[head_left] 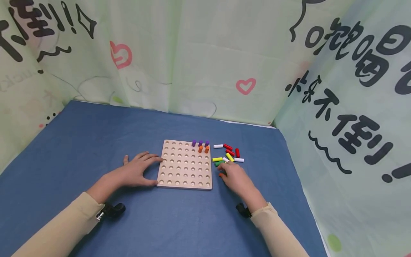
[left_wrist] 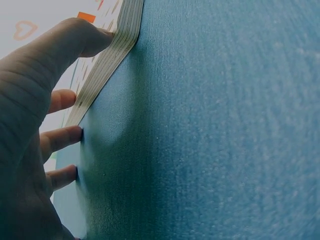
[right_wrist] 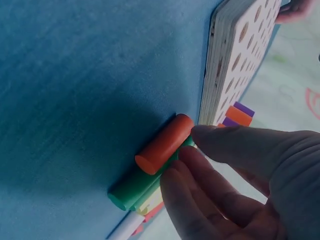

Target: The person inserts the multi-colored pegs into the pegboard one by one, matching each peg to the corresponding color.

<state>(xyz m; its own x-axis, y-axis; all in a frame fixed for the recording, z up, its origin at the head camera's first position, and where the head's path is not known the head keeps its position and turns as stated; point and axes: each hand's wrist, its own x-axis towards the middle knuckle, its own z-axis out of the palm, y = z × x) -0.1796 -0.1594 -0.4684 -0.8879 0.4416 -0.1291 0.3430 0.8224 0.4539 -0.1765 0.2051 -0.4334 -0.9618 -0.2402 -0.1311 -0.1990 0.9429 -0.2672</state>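
Left hand (head_left: 136, 172) spread, touching pegboard (head_left: 181, 171) edge. Right hand (head_left: 236, 178) at orange peg (right_wrist: 165, 144); whether pinching, cannot tell. Best: grip sides, clear of green pegs (right_wrist: 128, 189).

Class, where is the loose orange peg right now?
In the head view, the loose orange peg lies right of the pegboard, by the right hand, just below a green peg.

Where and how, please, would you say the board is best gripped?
Probably by its left edge, with the left hand coming from the left and spread along it: the board lies flat, its edge there is straight with no pegs beside it, whereas loose pegs lie off its right side.
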